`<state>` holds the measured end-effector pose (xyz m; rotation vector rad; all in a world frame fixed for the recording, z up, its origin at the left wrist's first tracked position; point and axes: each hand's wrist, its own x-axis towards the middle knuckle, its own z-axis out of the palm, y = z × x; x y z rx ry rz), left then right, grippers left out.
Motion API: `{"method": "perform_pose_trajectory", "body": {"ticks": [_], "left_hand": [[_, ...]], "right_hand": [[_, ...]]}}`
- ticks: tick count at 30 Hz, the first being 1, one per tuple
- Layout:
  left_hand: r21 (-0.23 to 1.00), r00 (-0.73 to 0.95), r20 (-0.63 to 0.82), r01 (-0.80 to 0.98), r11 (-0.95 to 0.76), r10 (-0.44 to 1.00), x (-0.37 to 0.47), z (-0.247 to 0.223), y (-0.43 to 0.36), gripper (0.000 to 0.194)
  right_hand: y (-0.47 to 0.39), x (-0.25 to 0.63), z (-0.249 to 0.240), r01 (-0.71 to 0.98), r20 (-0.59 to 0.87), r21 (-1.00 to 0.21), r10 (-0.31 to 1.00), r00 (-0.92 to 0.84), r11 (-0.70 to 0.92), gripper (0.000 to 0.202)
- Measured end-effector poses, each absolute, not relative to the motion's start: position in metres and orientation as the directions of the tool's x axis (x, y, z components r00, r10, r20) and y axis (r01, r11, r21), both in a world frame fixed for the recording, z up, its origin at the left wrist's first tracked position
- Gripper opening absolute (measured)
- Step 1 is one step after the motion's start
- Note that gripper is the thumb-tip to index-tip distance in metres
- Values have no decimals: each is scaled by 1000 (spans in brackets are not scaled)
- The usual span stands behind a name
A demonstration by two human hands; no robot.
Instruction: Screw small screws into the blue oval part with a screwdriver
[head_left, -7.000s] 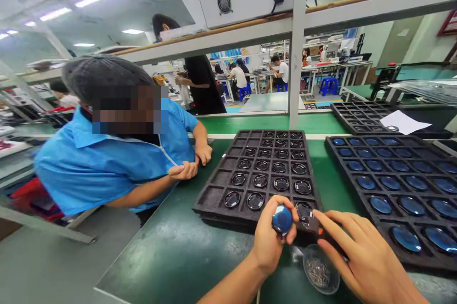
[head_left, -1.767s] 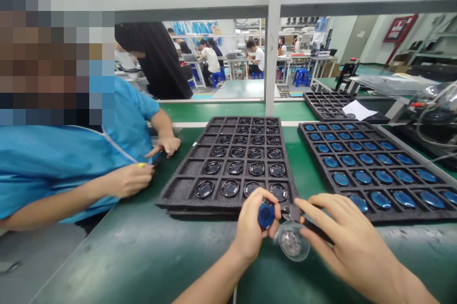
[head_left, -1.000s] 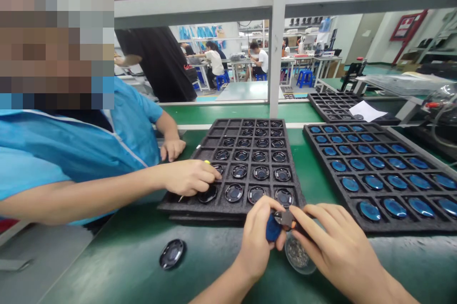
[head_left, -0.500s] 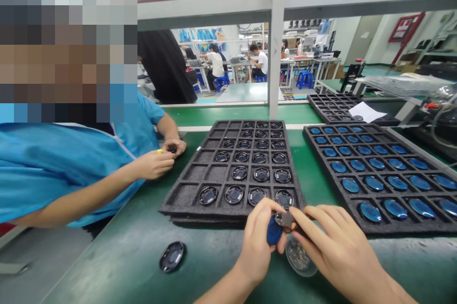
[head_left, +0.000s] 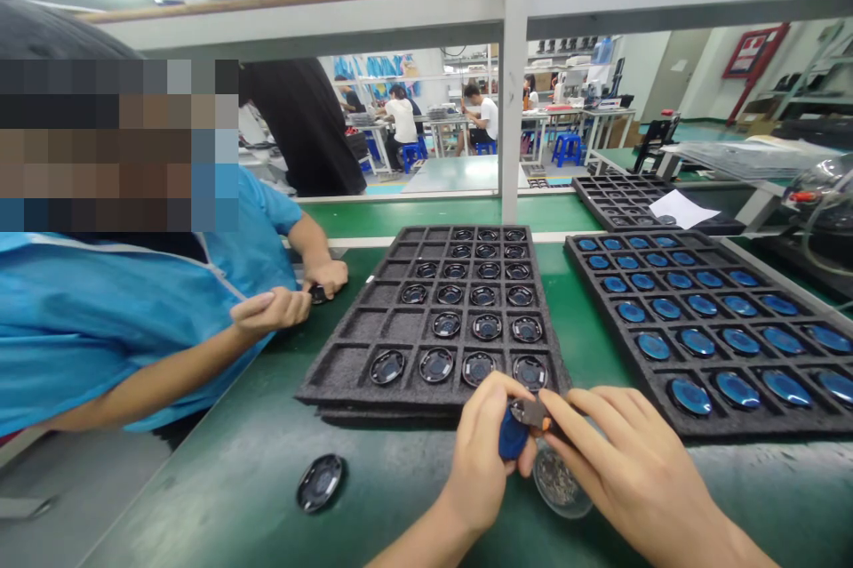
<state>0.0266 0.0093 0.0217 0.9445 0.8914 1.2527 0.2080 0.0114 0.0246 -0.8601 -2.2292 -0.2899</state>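
My left hand (head_left: 481,457) is closed around a round, blue-faced part (head_left: 513,436). At that part's upper edge is a small dark metal tool (head_left: 531,412) with an orange bit, its shape like a nipper head. My right hand (head_left: 630,452) grips this tool with thumb and fingers; its handle is mostly hidden. A clear round dish (head_left: 563,484) of small silvery pieces is partly covered by my right fingers. Just beyond my hands is a black foam tray (head_left: 353,364) with round black parts (head_left: 436,364) in many of its cells.
On the right, another foam tray (head_left: 657,395) holds several blue discs (head_left: 690,396). One loose black part (head_left: 320,483) lies on the green table (head_left: 219,488). A co-worker in a blue top (head_left: 133,319) sits at the left, hands over the table. A white post (head_left: 514,106) rises behind.
The co-worker's head has lowered, and one of their hands has drawn back from the small dark part. My own hands stay almost in place.
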Motion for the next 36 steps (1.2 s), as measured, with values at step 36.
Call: {"method": "perform_pose_trajectory", "body": {"ticks": [36], "left_hand": [[870,80,-83,-481,112,993,33,11,23,31]], "right_hand": [[-4,266,11,635,426,-32,585,-690,772,32]]}}
